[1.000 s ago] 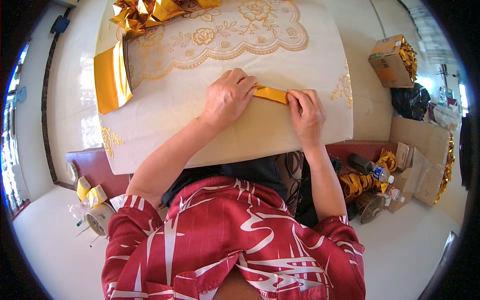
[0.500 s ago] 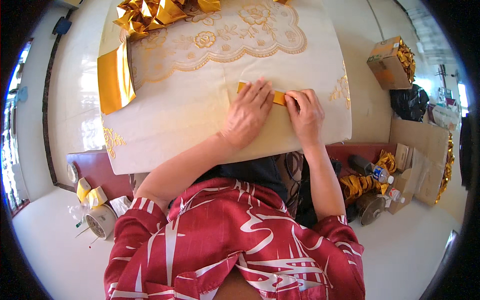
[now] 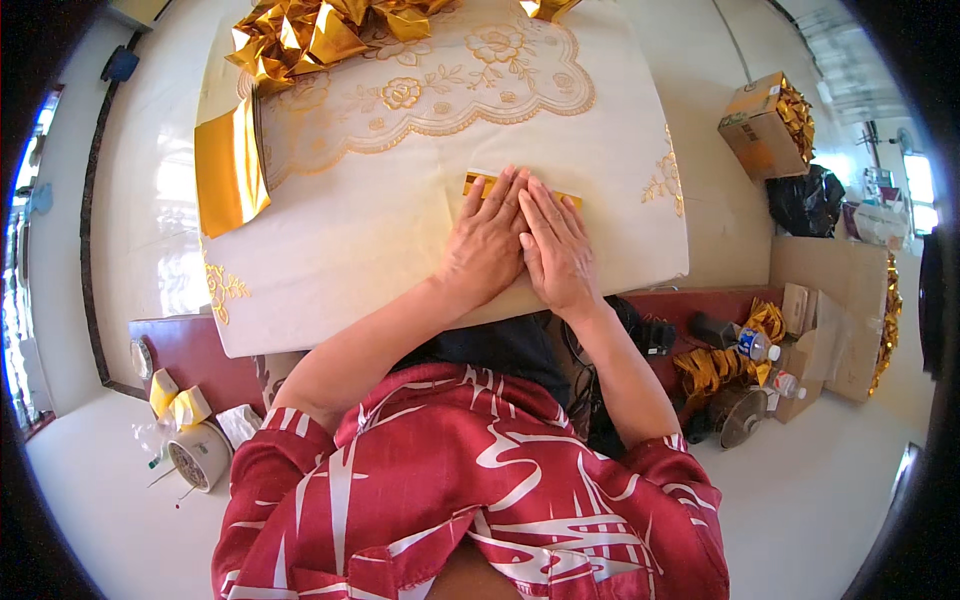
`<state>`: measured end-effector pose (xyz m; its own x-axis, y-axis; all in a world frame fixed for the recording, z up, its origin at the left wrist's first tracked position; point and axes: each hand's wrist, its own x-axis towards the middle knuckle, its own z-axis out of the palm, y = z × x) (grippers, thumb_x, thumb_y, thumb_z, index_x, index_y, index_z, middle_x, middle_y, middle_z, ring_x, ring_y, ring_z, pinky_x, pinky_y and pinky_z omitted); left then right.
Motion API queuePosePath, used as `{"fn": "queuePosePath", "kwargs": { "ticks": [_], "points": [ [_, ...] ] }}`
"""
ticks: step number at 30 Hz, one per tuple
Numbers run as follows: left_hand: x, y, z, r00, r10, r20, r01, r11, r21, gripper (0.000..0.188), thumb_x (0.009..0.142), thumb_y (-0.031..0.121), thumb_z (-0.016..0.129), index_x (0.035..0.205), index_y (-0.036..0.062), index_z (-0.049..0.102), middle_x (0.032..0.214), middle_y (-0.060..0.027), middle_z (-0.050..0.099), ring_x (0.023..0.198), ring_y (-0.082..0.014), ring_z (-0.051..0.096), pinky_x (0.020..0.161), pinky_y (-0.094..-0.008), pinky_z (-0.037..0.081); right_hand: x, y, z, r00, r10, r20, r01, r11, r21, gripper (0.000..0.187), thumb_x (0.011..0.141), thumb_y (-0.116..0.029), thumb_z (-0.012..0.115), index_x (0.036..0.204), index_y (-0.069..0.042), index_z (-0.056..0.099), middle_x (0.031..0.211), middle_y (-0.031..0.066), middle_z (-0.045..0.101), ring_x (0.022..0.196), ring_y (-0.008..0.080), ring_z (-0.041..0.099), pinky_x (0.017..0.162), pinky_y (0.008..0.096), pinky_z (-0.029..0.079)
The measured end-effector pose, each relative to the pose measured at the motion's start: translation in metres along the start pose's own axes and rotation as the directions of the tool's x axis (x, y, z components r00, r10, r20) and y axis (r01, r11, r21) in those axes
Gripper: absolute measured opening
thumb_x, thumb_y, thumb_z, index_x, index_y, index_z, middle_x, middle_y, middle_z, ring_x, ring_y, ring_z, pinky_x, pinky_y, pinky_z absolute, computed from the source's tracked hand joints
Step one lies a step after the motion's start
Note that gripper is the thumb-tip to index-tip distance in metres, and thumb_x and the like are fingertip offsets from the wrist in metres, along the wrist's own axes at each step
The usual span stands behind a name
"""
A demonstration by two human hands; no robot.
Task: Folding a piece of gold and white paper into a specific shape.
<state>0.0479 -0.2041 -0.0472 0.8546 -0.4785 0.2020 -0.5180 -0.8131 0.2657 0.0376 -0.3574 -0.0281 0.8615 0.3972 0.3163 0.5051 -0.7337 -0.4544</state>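
A narrow folded strip of gold foil paper [image 3: 571, 199] lies on the cloth-covered table [image 3: 400, 250], mostly hidden by my hands. My left hand [image 3: 488, 240] presses flat over its left part, fingers stretched out. Beside it, my right hand [image 3: 560, 250] lies flat on the strip's right part, fingers extended and touching the left hand's fingers. Only the strip's ends and upper edge show. To the left rests a stack of gold foil sheets [image 3: 230, 170], curling at the table's edge.
Folded gold foil pieces [image 3: 320, 35] are heaped at the table's far left, with another piece [image 3: 548, 8] at the far edge. At right stand a cardboard box [image 3: 755, 125] of gold pieces, a black bag [image 3: 806, 200] and a bottle [image 3: 757, 345]. A round container [image 3: 199, 458] sits lower left.
My right hand has moved left from the strip's right end, its pinching fingers now stretched flat on the strip beside my left hand. My left hand stays pressed on the strip.
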Motion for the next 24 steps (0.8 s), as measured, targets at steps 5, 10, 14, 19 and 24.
{"fn": "queuePosePath", "kwargs": {
  "ticks": [5, 10, 14, 19, 24],
  "points": [
    [-0.001, -0.004, -0.003, 1.0, 0.014, 0.028, -0.013, 1.0, -0.028, 0.062, 0.092, 0.029, 0.05, 0.147, 0.0018, 0.04, 0.157, -0.0147, 0.031, 0.149, -0.0289, 0.023, 0.12, -0.0467, 0.017, -0.004, 0.008, -0.005, 0.996, -0.025, 0.089, 0.025, 1.0, 0.003, 0.055, 0.097, -0.023, 0.053, 0.145, -0.001, 0.041, 0.154, 0.0174, 0.036, 0.142, 0.0332, 0.036, 0.117, 0.0471, 0.027],
    [-0.005, -0.015, -0.014, 0.998, 0.025, 0.061, -0.02, 0.997, -0.078, 0.068, 0.09, 0.034, 0.056, 0.147, 0.0, 0.038, 0.158, -0.0153, 0.029, 0.149, -0.0288, 0.023, 0.121, -0.0449, 0.018, -0.008, 0.013, -0.013, 0.985, -0.03, 0.17, 0.048, 0.994, -0.099, 0.064, 0.095, -0.033, 0.057, 0.147, -0.003, 0.039, 0.155, 0.0147, 0.035, 0.143, 0.0301, 0.034, 0.117, 0.0464, 0.026],
    [-0.02, -0.038, -0.028, 0.998, 0.016, 0.054, -0.015, 1.0, -0.017, 0.071, 0.091, 0.039, 0.059, 0.145, -0.0019, 0.039, 0.157, -0.0154, 0.031, 0.148, -0.0278, 0.026, 0.121, -0.0444, 0.019, -0.015, 0.019, -0.021, 0.982, -0.025, 0.187, 0.054, 0.987, -0.151, 0.063, 0.094, -0.033, 0.057, 0.147, -0.004, 0.039, 0.155, 0.0127, 0.036, 0.144, 0.0282, 0.033, 0.117, 0.0467, 0.026],
    [-0.031, -0.045, -0.035, 0.997, -0.029, 0.066, 0.026, 0.999, 0.037, 0.067, 0.094, 0.039, 0.055, 0.146, -0.0006, 0.039, 0.157, -0.0127, 0.032, 0.148, -0.0252, 0.026, 0.121, -0.0471, 0.017, -0.025, 0.03, -0.033, 0.977, 0.063, 0.203, -0.016, 0.975, -0.222, 0.059, 0.095, -0.029, 0.055, 0.148, -0.007, 0.04, 0.155, 0.0084, 0.037, 0.144, 0.0279, 0.033, 0.117, 0.0491, 0.026],
    [-0.029, -0.047, -0.041, 0.998, -0.041, 0.042, 0.038, 0.996, 0.079, 0.064, 0.095, 0.038, 0.053, 0.146, 0.0006, 0.04, 0.158, -0.0111, 0.032, 0.148, -0.0236, 0.025, 0.121, -0.0499, 0.017, -0.027, 0.034, -0.035, 0.989, 0.038, 0.146, 0.003, 0.962, -0.272, 0.052, 0.097, -0.027, 0.052, 0.145, -0.008, 0.045, 0.153, 0.0068, 0.041, 0.141, 0.0286, 0.037, 0.115, 0.0506, 0.028]
  ]
}}
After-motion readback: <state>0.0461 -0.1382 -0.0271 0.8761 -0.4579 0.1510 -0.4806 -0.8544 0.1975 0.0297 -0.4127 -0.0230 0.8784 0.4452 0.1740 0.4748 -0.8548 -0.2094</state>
